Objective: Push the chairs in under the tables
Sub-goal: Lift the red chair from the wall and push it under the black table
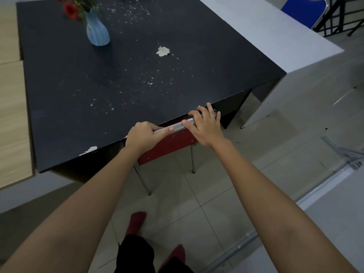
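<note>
Red chair (169, 148) with silver top rail (179, 126) and thin metal legs (194, 160), tucked mostly under the black, paint-flecked counter (118, 85), top rail clasped by the curled left grip (142, 136) and by the right grip (205, 126) draped over it

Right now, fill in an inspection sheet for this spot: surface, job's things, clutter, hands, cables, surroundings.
Surface: black table, top speckled with white flecks, with one larger pale chip.
Job's things: red chair, its chrome top rail at the table's near edge; seat hidden.
Clutter: blue vase with red flowers, far left on the table.
Hands: left hand grips the rail; right hand holds it, fingers draped over.
Cables: nothing seen.
Surroundings: grey table to the right, blue chair beyond it, wooden table to the left, tiled floor.
</note>
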